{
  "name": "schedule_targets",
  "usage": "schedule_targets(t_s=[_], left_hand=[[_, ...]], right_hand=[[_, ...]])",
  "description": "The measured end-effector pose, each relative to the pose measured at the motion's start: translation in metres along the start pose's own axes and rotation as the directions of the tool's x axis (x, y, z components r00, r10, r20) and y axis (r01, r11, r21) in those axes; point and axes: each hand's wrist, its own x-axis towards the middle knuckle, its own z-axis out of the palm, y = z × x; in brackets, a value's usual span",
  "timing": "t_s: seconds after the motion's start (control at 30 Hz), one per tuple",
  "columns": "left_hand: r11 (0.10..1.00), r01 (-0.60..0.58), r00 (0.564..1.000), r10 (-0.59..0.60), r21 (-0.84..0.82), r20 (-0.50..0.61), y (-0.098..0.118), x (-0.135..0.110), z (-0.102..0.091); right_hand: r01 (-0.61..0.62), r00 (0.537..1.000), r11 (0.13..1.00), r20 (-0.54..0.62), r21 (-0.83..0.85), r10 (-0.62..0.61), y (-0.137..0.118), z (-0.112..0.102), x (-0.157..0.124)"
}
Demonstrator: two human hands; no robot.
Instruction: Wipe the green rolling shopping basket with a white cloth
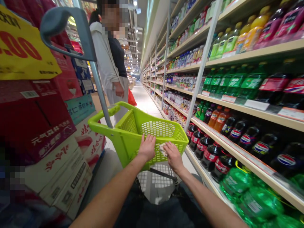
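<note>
Supermarket aisle noted. Shelving (251, 112) at right is stocked with drink bottles (261, 147); cartons (54, 164) are stacked left. Pale floor (144, 101) is lit by ceiling lamps (135, 3).

My basket (128, 133) is lime green, its walls a grid of small holes, and its handle (59, 22) is grey. The cloth (163, 148) at my fingers (169, 147) is white. The boxes (35, 126) are red and white, the sign (23, 53) yellow with red digits, the nearest bottles (256, 202) green.
</note>
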Motion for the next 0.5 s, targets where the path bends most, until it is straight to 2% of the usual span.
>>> schedule_targets(t_s=[0.07, 0.13, 0.37, 0.43, 0.5], left_hand=[[1.0, -0.001, 1.0, 0.001, 0.0, -0.006, 0.001, 0.0, -0.002], [1.0, -0.006, 1.0, 0.006, 0.006, -0.01, 0.001, -0.001, -0.004], [0.999, 0.024, 1.0, -0.024, 0.041, 0.003, 0.003, 0.001, -0.004], [0.999, 0.034, 0.999, -0.034, 0.041, 0.004, 0.007, 0.004, -0.002], [0.999, 0.017, 1.0, -0.018, 0.039, 0.007, 0.012, 0.008, 0.002]], right_hand=[[-0.028, 0.997, 1.0, -0.066, -0.011, 0.027, 0.004, -0.009, 0.017], [-0.045, 0.996, 0.999, -0.08, -0.026, 0.043, 0.009, -0.012, 0.025], [-0.009, 0.999, 1.0, 0.044, -0.028, 0.01, 0.02, -0.005, -0.024], [-0.03, 0.999, 1.0, 0.043, -0.008, 0.031, 0.022, -0.013, -0.022], [-0.071, 0.997, 0.997, -0.01, 0.005, 0.071, 0.025, -0.024, -0.01]])
